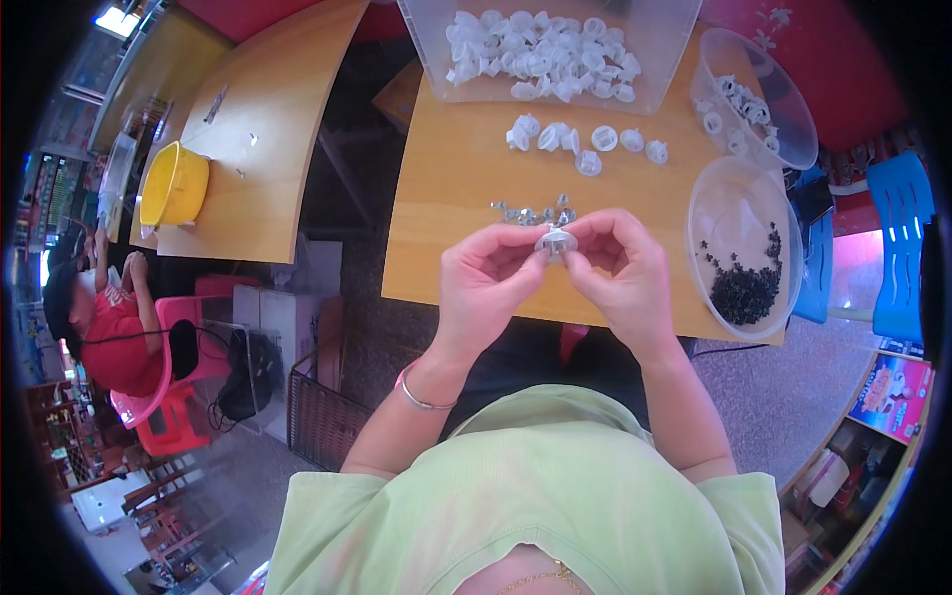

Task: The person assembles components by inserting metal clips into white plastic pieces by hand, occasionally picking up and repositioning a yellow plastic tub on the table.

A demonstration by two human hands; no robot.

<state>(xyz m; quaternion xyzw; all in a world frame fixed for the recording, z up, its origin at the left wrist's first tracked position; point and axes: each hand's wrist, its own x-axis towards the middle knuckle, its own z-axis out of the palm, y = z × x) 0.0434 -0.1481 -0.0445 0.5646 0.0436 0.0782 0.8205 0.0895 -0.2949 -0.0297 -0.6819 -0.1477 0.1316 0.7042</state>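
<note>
Between my two hands, over the front of the wooden table (446,188), is a small round white plastic part (557,242). My left hand (493,273) pinches it from one side with thumb and fingertips. From the other side my right hand (620,273) grips it the same way. Just beyond my fingertips lies a little pile of shiny metal pieces (526,214). Farther back sit several loose white plastic parts (588,163), some in a rough row. Fine detail of the held part is hidden by my fingers.
A clear bin (674,59) of white parts stands at the back. On the right are a clear tub (702,183) with small black pieces and another tub (808,134) with white parts. Leftward, a second table (283,129) bears a yellow basin (178,188); a person (114,332) sits nearby.
</note>
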